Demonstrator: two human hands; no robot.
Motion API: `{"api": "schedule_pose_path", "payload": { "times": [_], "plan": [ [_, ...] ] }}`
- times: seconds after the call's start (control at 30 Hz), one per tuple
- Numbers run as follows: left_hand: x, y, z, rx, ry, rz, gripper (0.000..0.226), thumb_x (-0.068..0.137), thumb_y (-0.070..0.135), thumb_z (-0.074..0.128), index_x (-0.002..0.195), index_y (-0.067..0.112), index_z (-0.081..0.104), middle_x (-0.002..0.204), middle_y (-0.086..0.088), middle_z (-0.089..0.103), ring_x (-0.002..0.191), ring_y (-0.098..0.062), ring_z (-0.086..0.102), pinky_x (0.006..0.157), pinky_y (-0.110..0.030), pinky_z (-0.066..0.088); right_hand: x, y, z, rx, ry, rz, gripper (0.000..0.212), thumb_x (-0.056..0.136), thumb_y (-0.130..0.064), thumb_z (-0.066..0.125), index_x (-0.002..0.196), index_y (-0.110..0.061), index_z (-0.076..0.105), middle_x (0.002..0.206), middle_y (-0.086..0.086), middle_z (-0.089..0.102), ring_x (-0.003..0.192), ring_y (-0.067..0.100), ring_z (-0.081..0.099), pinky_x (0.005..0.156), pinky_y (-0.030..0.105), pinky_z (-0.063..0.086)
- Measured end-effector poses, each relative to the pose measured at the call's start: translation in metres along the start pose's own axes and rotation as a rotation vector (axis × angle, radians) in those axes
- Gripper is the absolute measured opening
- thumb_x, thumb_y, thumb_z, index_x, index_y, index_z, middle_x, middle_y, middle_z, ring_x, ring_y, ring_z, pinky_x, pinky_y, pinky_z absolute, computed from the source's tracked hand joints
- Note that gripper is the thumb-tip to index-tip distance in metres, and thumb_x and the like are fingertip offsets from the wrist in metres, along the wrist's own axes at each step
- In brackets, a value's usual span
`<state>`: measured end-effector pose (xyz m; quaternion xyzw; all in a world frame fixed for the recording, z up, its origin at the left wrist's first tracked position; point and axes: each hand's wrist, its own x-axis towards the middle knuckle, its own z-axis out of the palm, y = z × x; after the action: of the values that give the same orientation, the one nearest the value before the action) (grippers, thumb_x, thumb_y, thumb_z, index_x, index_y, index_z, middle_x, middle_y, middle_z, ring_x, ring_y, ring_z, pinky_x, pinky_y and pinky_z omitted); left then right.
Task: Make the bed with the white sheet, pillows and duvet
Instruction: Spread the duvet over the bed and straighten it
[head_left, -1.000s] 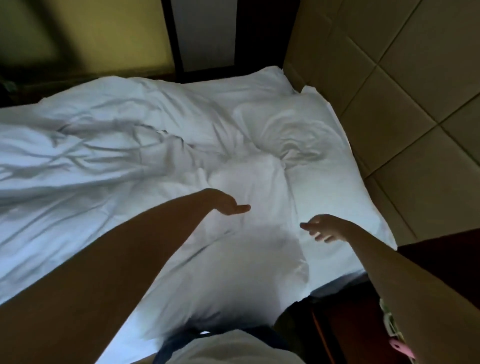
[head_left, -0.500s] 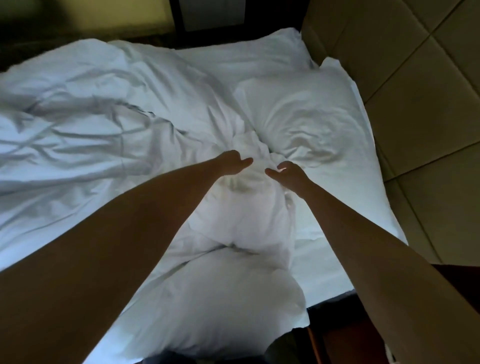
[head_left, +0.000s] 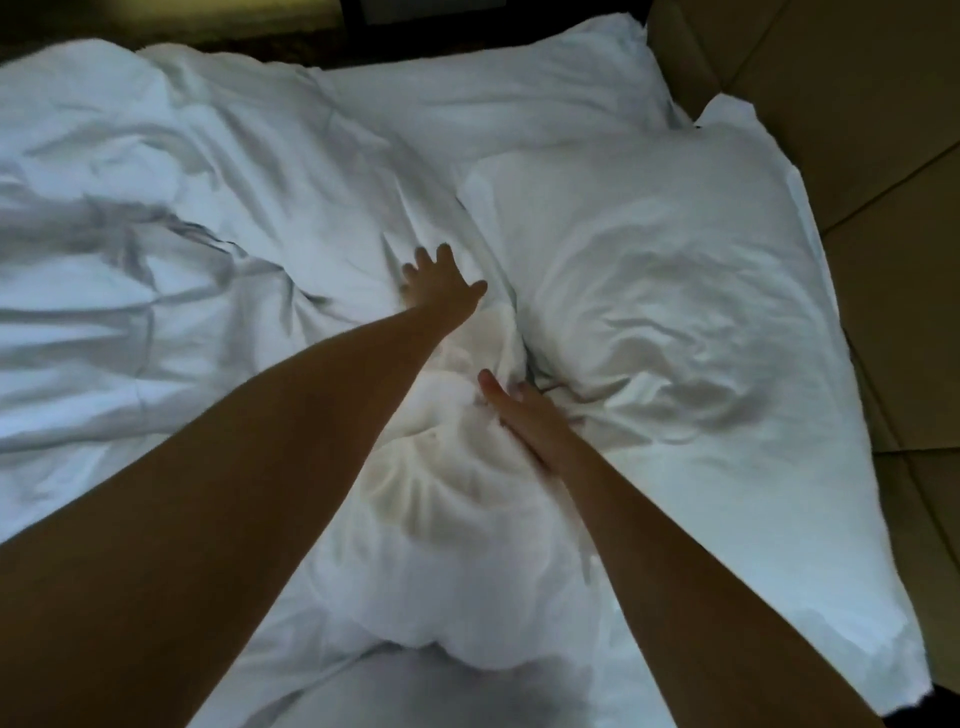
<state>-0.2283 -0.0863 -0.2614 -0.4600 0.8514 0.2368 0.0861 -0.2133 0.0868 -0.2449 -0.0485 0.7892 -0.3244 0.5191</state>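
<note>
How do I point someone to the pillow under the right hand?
Start at the tan headboard on the right; a big flat pillow lies against it. Left of that, mid-frame, is the target pillow, with the right hand flat against its right edge. It alone is bunched into ridges and tinted warmer than the bluish duvet further left.

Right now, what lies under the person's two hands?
Under the left hand and the right hand lies rumpled white bedding bunched into a soft mound. Whatever is beneath that mound, sheet or mattress, is covered and cannot be seen.
</note>
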Motion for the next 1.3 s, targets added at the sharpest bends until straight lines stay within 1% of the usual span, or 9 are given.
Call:
{"api": "schedule_pose_path", "payload": {
  "times": [0.23, 0.47, 0.6, 0.73, 0.83, 0.97, 1.1, 1.2, 1.3],
  "plan": [
    [0.091, 0.001, 0.028, 0.116, -0.150, -0.230, 0.125, 0.064, 0.091, 0.032, 0.147, -0.002, 0.018, 0.151, -0.027, 0.017, 0.137, -0.044, 0.022, 0.106, -0.053, 0.028, 0.059, 0.002, -0.004, 0.050, 0.149, -0.095, 0.050, 0.083, -0.061, 0.051, 0.101, -0.015, 0.059, 0.088, -0.003, 0.062, 0.092, 0.019, 0.060, 0.084, 0.028, 0.046],
    [0.079, -0.054, 0.053, -0.186, -0.113, -0.120, 0.050, 0.098, 0.038, 0.039, 0.121, -0.005, 0.052, 0.123, -0.023, 0.056, 0.116, -0.034, 0.054, 0.093, -0.035, 0.042, 0.075, 0.010, 0.010, 0.156, 0.280, -0.159, 0.031, 0.086, -0.045, 0.059, 0.079, -0.015, 0.053, 0.070, -0.006, 0.054, 0.074, 0.014, 0.054, 0.063, 0.019, 0.037],
    [0.034, -0.073, 0.003, -0.643, -0.099, -0.074, 0.045, 0.094, 0.044, 0.048, 0.063, 0.011, 0.052, 0.061, -0.007, 0.053, 0.044, -0.003, 0.054, 0.044, -0.015, 0.040, 0.069, -0.010, 0.012, 0.134, 0.367, -0.257, 0.031, 0.087, -0.042, 0.059, 0.085, -0.012, 0.056, 0.074, -0.003, 0.055, 0.075, 0.014, 0.052, 0.064, 0.020, 0.034],
    [-0.016, -0.103, -0.069, -0.934, -0.107, 0.035, 0.029, 0.096, 0.039, 0.042, 0.079, 0.023, 0.059, 0.079, 0.003, 0.063, 0.058, 0.007, 0.060, 0.065, -0.013, 0.048, 0.062, -0.058, 0.015, 0.236, 0.486, -0.404, 0.023, 0.090, -0.039, 0.056, 0.093, -0.017, 0.054, 0.078, -0.007, 0.054, 0.074, 0.011, 0.051, 0.065, 0.015, 0.034],
    [-0.053, -0.127, -0.106, -0.918, -0.198, 0.000, 0.023, 0.092, 0.046, 0.044, 0.099, 0.026, 0.052, 0.088, 0.018, 0.057, 0.075, 0.007, 0.059, 0.060, 0.000, 0.043, 0.057, -0.111, 0.034, 0.420, 0.161, -0.249, 0.053, 0.089, -0.058, 0.043, 0.117, -0.015, 0.056, 0.111, 0.003, 0.061, 0.094, 0.016, 0.055, 0.078, 0.020, 0.045],
    [-0.107, -0.172, -0.122, -0.786, -0.452, 0.009, 0.098, 0.022, 0.092, 0.056, 0.101, 0.035, 0.049, 0.093, 0.028, 0.056, 0.080, 0.020, 0.057, 0.066, 0.003, 0.042, 0.032, -0.158, 0.087, 0.510, -0.394, 0.026, 0.079, 0.083, -0.074, 0.027, 0.126, -0.013, 0.051, 0.114, 0.008, 0.064, 0.099, 0.023, 0.061, 0.083, 0.033, 0.049],
    [-0.120, -0.194, -0.139, -0.421, -0.816, 0.032, 0.087, 0.038, 0.096, 0.043, 0.096, 0.031, 0.055, 0.087, 0.023, 0.061, 0.069, 0.014, 0.061, 0.064, -0.004, 0.045, 0.023, -0.155, 0.149, 0.388, -0.459, -0.065, 0.073, 0.077, -0.062, 0.058, 0.134, -0.018, 0.047, 0.120, 0.001, 0.061, 0.104, 0.016, 0.060, 0.087, 0.028, 0.046],
    [-0.065, -0.200, -0.172, -0.269, -0.413, -0.143, 0.077, 0.080, 0.075, 0.031, 0.069, 0.005, 0.061, 0.051, -0.005, 0.061, 0.050, -0.019, 0.057, 0.057, -0.027, 0.048, 0.014, -0.146, 0.155, 0.362, -0.363, -0.099, 0.068, 0.081, -0.054, 0.059, 0.136, -0.017, 0.043, 0.122, 0.003, 0.058, 0.097, 0.013, 0.057, 0.074, 0.022, 0.043],
    [0.006, -0.183, -0.198, -0.252, 0.194, -0.155, 0.088, 0.081, 0.077, 0.028, 0.122, 0.003, 0.055, 0.114, -0.026, 0.059, 0.108, -0.038, 0.056, 0.094, -0.043, 0.042, 0.003, -0.138, 0.154, 0.217, -0.283, -0.186, 0.072, 0.083, -0.054, 0.055, 0.141, -0.016, 0.036, 0.140, 0.005, 0.047, 0.122, 0.018, 0.049, 0.089, 0.023, 0.037]
  ]
}}
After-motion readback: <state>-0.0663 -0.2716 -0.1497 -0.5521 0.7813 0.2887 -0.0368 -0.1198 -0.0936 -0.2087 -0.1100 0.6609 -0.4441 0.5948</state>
